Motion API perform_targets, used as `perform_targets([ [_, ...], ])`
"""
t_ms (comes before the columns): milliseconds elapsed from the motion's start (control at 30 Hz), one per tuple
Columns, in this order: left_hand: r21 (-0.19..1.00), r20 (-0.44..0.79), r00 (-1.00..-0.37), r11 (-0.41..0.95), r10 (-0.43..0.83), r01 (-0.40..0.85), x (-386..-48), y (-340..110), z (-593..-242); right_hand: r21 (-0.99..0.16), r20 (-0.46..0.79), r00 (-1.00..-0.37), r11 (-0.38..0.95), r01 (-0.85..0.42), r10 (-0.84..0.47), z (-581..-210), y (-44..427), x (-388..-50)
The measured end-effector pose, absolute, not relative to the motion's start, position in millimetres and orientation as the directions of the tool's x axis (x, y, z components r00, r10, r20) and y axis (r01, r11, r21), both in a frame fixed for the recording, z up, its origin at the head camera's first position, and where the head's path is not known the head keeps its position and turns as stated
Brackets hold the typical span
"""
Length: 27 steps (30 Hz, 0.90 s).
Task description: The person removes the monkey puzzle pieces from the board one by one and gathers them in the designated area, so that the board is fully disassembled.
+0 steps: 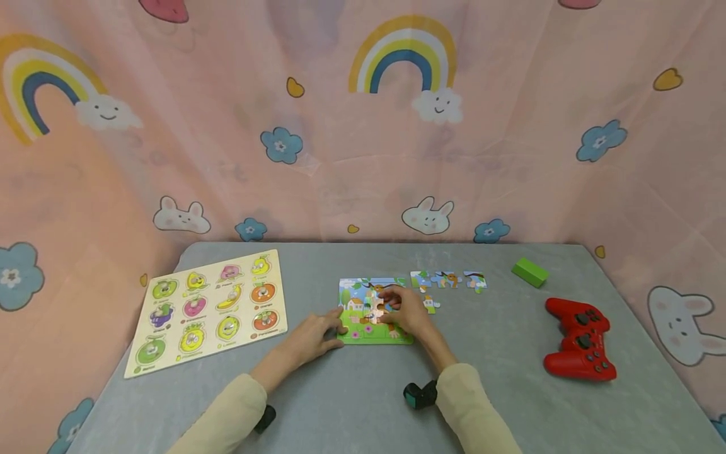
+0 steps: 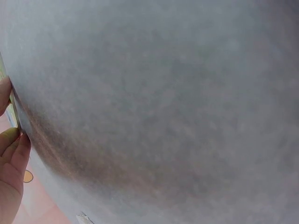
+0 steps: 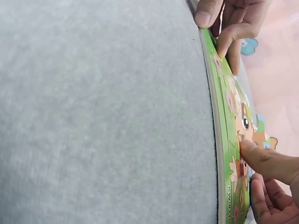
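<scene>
A jigsaw puzzle board (image 1: 377, 338) with a cartoon picture and a green lower border lies mid-table. My left hand (image 1: 312, 334) holds its near left corner, thumb at the front edge and bent fingers at the left side. Over the board's right part, my right hand (image 1: 411, 309) pinches a puzzle piece between thumb and fingers; the hand hides much of it. In the right wrist view, a brown and blue piece (image 3: 265, 138) stands up tilted beside the right thumb. The left wrist view shows the left fingertips (image 2: 21, 137) at the board's edge.
Several loose pieces (image 1: 448, 279) lie behind and right of the board, one (image 1: 432, 305) close to the right hand. A fruit picture board (image 1: 212, 309) is at left. A green block (image 1: 530, 272) and a red game controller (image 1: 581, 340) lie at right. A patterned curtain (image 1: 351, 183) hangs behind.
</scene>
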<state>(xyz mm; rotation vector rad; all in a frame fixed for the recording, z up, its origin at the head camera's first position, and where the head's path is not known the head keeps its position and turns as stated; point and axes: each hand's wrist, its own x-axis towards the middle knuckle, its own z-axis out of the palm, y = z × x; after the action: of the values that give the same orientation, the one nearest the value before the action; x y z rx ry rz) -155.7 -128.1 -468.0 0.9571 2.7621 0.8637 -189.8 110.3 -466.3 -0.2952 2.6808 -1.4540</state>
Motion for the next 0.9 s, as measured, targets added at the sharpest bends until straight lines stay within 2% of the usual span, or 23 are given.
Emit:
perform_targets([
  [167, 0.546, 0.085, -0.792, 0.636, 0.604, 0.545, -155, -128, -469, -0.817, 0.056, -0.975, 0.551, -0.168, -0.213, -467, 111, -189],
  [267, 0.546, 0.08, -0.793, 0.639, 0.604, 0.541, -155, -128, -468, -0.837, 0.062, -0.972, 0.519, -0.174, -0.225, -467, 112, -189],
  [667, 0.545, 0.089, -0.794, 0.638, 0.601, 0.544, -155, -127, -470, -0.98, -0.035, -0.955, 0.197, -0.025, -0.295, -476, 131, -198],
  [900, 0.543, 0.095, -0.795, 0.638, 0.599, 0.546, -156, -130, -468, -0.99, -0.059, -0.945, 0.141, 0.014, -0.322, -475, 138, -201],
])
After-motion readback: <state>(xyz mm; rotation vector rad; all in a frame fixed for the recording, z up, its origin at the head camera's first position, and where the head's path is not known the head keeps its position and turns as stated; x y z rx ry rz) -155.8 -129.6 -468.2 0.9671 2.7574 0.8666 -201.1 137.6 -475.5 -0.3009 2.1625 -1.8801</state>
